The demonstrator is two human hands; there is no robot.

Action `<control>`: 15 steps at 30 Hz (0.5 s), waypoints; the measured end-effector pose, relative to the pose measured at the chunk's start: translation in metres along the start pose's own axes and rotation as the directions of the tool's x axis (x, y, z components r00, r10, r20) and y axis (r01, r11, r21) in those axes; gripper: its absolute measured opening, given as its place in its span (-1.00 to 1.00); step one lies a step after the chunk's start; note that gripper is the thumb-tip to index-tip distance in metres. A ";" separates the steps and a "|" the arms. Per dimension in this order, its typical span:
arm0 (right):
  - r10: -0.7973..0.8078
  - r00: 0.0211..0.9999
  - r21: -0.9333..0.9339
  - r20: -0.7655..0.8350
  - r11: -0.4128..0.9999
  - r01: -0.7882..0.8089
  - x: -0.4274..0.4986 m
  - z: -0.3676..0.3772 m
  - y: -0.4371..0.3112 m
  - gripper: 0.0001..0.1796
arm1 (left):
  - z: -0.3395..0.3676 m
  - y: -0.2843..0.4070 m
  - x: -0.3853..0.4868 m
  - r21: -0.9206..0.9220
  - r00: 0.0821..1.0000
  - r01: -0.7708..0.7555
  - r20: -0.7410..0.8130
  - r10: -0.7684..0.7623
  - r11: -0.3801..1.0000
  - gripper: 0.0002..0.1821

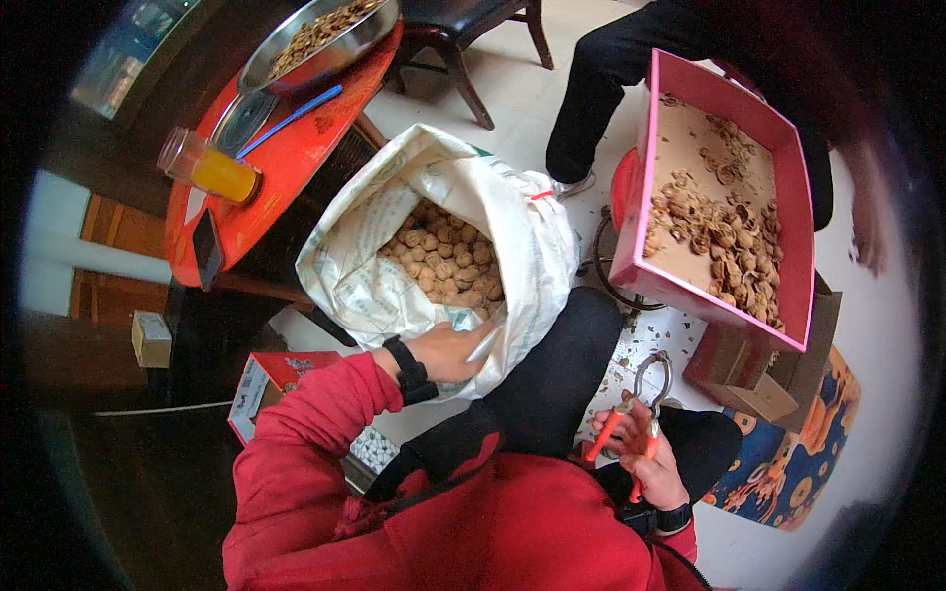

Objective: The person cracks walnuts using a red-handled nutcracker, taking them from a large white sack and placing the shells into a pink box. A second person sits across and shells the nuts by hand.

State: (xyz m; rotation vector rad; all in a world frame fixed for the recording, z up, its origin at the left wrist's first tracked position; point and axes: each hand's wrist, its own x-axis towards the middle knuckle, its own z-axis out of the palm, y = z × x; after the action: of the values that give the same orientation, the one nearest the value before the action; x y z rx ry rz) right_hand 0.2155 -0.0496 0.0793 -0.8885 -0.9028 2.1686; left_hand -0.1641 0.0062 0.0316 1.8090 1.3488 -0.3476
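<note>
A white woven sack with an open mouth stands before me, holding many whole walnuts. My left hand is at the sack's near rim, its fingertips partly hidden by a fold of the plastic. Whether those fingers grip anything I cannot tell. In my right hand is a plier-type nutcracker with red handles and curved metal jaws. Its handles are spread, and I see no nut between the jaws. A pink box to the right contains walnut shells and walnuts.
The red table at left bears a metal bowl of walnut pieces, a jar of orange liquid, a blue stick-like utensil and a phone. Another person's leg is beyond. Cardboard and shell bits lie at right.
</note>
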 end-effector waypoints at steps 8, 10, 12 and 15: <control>0.073 0.996 -0.023 -0.048 0.997 -0.074 0.014 0.012 -0.008 -0.05 | -0.099 -0.081 0.037 -0.201 0.908 -0.015 -0.412 -0.071 0.979 -0.55; 0.056 0.997 -0.003 -0.048 0.998 -0.056 0.017 0.015 -0.008 -0.05 | -0.101 -0.104 0.077 -0.160 0.926 0.075 -0.354 -0.129 0.984 -0.55; 0.069 0.996 -0.022 -0.062 0.997 -0.070 0.017 0.017 -0.008 -0.05 | -0.084 -0.122 0.126 -0.229 0.964 0.063 -0.238 -0.118 0.971 -0.52; 0.081 0.993 -0.008 -0.083 0.997 -0.082 0.015 0.017 -0.011 -0.05 | -0.043 -0.129 0.201 0.081 0.952 0.263 -0.185 -0.245 0.961 -0.55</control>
State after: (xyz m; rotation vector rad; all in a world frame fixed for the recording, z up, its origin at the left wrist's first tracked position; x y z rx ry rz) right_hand 0.1972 -0.0383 0.0916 -1.0292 -0.8531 2.1800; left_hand -0.2124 0.1807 -0.1298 1.7853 1.7230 -0.4117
